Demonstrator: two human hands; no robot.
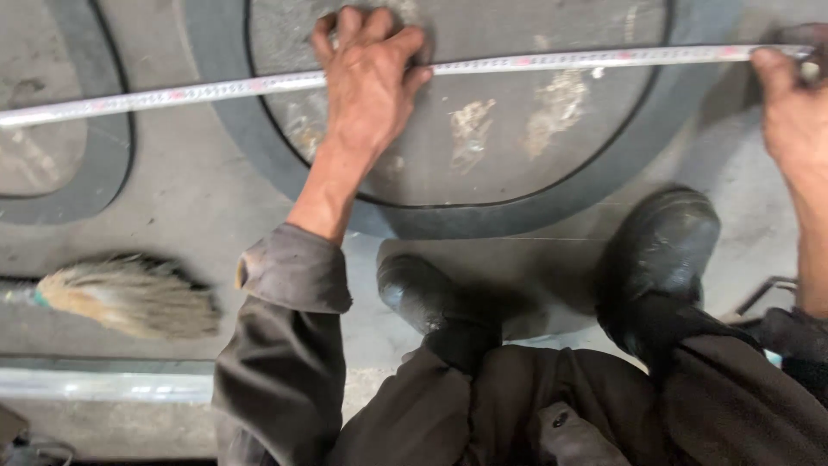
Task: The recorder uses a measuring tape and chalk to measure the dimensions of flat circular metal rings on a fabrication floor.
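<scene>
Boots nearest, below both hands | left hand fingers spread, pressing tape onto ring | right hand fingers pinching tape end | brush far left

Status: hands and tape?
Left hand pressing white measuring tape onto round grey rubber sheet. Right hand gripping tape's end. Straw brush lies aside, clear.
</scene>
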